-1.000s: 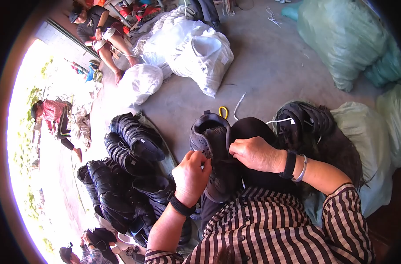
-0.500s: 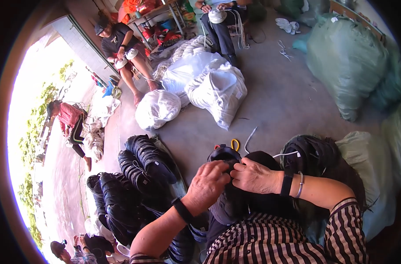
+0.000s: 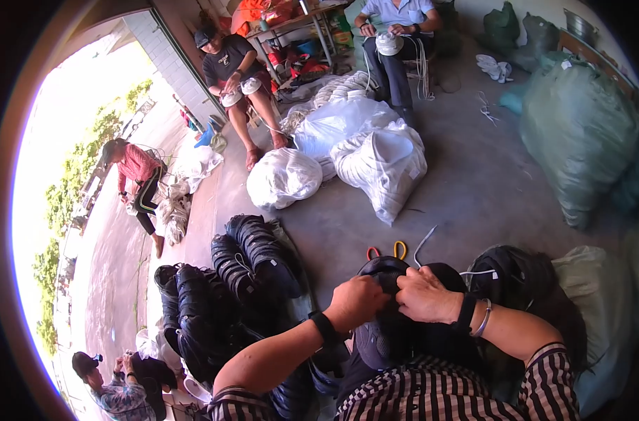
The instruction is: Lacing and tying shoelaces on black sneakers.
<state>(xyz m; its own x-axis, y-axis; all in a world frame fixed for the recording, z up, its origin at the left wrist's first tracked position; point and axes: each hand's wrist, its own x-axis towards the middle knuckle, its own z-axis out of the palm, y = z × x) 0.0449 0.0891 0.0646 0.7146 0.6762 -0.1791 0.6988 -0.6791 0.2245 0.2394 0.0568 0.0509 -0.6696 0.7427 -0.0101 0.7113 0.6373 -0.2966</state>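
A dark shoe (image 3: pixel 377 345) rests on my lap, its toe toward me and its opening away from me. My left hand (image 3: pixel 357 303) is closed, fingers curled at the shoe's upper near the opening. Opposite it, my right hand (image 3: pixel 425 295) is closed in a pinch on the same upper; the fingertips and any lace between them are hidden. Just beyond the shoe are a red loop (image 3: pixel 373 252) and a yellow loop (image 3: pixel 400 250). A pale cord (image 3: pixel 422 245) lies beside them.
Rows of black shoes (image 3: pixel 207 302) stand at my left; more dark shoes (image 3: pixel 505 277) lie at my right. Beyond are white sacks (image 3: pixel 382 168) and a large green sack (image 3: pixel 579 133). Several people sit farther off, among them a person in a black shirt (image 3: pixel 230 70).
The view has shifted, so the surroundings sit farther right and lower. My left hand has turned and its fingers have curled in closer at the shoe. The red loop shows more fully.
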